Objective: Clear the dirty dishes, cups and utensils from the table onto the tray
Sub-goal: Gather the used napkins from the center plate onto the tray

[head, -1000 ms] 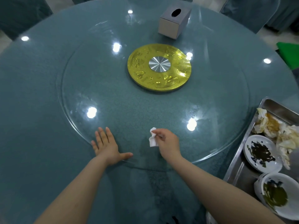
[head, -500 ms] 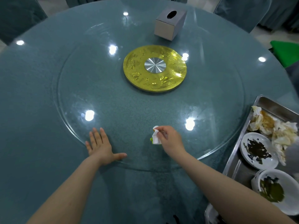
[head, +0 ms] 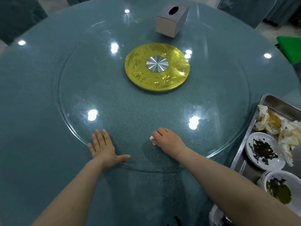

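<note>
My right hand (head: pixel 167 139) grips a small white tissue (head: pixel 152 139) and holds it down on the near part of the glass turntable (head: pixel 78 88); only a corner of the tissue shows. My left hand (head: pixel 103 148) lies flat on the turntable's near rim, fingers spread. At the right edge a steel tray (head: pixel 254 128) holds a white plate with dark scraps (head: pixel 267 142), a white bowl with green residue (head: pixel 288 178) and crumpled stained napkins (head: pixel 273 123).
A gold disc with a silver hub (head: pixel 135 67) sits at the turntable's centre. A grey tissue box (head: pixel 169 25) stands at the far side. Chairs surround the round teal table (head: pixel 29 111); something green (head: pixel 290 48) is at the right.
My right hand has turned over and pressed the tissue down on the glass, hiding most of it. My left hand stays flat on the rim.
</note>
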`<control>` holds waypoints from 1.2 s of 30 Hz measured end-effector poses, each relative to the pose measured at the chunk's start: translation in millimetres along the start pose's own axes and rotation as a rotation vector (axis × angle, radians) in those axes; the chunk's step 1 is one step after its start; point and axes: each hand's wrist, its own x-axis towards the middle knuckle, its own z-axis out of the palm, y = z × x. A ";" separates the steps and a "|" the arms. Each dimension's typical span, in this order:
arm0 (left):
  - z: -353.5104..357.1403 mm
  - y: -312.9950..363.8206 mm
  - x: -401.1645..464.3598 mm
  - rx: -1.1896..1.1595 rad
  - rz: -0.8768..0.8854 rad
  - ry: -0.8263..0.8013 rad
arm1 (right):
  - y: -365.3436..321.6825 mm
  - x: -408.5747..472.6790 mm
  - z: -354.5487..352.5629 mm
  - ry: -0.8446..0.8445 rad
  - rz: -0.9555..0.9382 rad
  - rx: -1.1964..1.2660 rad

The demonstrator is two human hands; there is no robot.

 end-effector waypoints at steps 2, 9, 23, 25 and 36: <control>1.4 1.0 0.3 -0.004 0.000 -0.001 | 0.5 0.3 0.3 0.024 -0.001 0.012; 5.5 2.1 -0.3 -0.013 0.007 0.012 | 12.9 -8.8 -1.4 -0.081 0.699 0.340; -14.8 -7.7 4.8 0.141 0.054 0.165 | 23.4 -105.1 -90.1 0.322 1.245 0.657; -17.2 6.4 0.4 0.216 0.135 0.171 | 18.7 -118.3 -100.5 0.355 1.276 0.670; 19.8 115.3 -50.5 0.183 0.469 0.117 | 23.7 -179.9 -152.3 0.588 1.394 0.672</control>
